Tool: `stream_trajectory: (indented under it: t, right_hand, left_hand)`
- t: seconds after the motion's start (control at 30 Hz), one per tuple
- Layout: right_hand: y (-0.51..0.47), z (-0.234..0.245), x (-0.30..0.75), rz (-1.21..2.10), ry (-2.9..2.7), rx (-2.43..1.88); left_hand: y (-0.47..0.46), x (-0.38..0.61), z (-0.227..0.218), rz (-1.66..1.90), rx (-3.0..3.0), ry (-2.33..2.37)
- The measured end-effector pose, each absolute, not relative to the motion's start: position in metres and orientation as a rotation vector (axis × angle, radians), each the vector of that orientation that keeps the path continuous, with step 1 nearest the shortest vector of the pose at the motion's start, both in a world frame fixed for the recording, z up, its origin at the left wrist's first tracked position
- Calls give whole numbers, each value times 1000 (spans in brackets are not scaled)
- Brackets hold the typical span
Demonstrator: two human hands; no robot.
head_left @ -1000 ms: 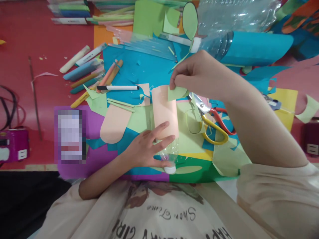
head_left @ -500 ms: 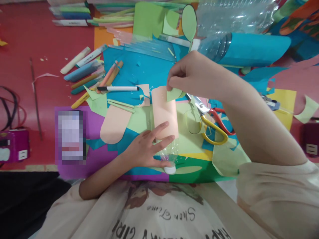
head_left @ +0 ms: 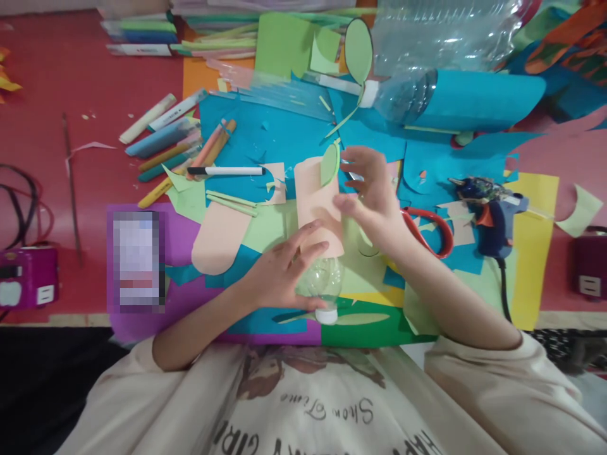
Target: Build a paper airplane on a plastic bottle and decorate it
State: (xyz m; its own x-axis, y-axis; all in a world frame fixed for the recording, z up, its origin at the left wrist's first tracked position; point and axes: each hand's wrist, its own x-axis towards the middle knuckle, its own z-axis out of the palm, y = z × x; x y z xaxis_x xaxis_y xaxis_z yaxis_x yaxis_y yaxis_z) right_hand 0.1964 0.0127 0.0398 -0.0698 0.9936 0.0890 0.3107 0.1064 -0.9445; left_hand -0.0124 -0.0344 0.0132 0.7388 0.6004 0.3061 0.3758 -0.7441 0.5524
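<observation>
A plastic bottle (head_left: 326,278) wrapped in peach paper (head_left: 315,189) lies with its white cap (head_left: 326,315) toward me. My left hand (head_left: 279,268) holds it from the left, fingers over the paper and thumb by the cap. A light green paper piece (head_left: 329,164) with a darker edge stands at the bottle's far end. Just right of that piece, my right hand (head_left: 374,189) is curved with fingers apart and nothing visible in them. Scissors with a red handle loop (head_left: 443,237) lie partly hidden behind my right hand and forearm.
Right of my forearm lies a blue glue gun (head_left: 496,224). A blue-wrapped bottle (head_left: 488,98) lies behind. Several markers (head_left: 161,136), a black-and-white pen (head_left: 227,170), a peach paper cutout (head_left: 220,237) and a phone (head_left: 136,259) are on the left.
My right hand has come back toward me and its fingers have parted. The green piece it pinched now stands upright at the bottle's far end. My left hand stays on the bottle.
</observation>
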Motion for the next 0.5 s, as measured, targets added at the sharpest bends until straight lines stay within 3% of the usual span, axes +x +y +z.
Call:
stream_trajectory:
  t: [0.3, 0.5]
  right_hand:
    - [14, -4, 196, 1122, -1616, -1143]
    - [13, -1, 193, 1098, -1593, -1221]
  left_hand:
    - [-10, -18, 17, 861, 2240, 577]
    - [7, -10, 11, 992, 2089, 1022]
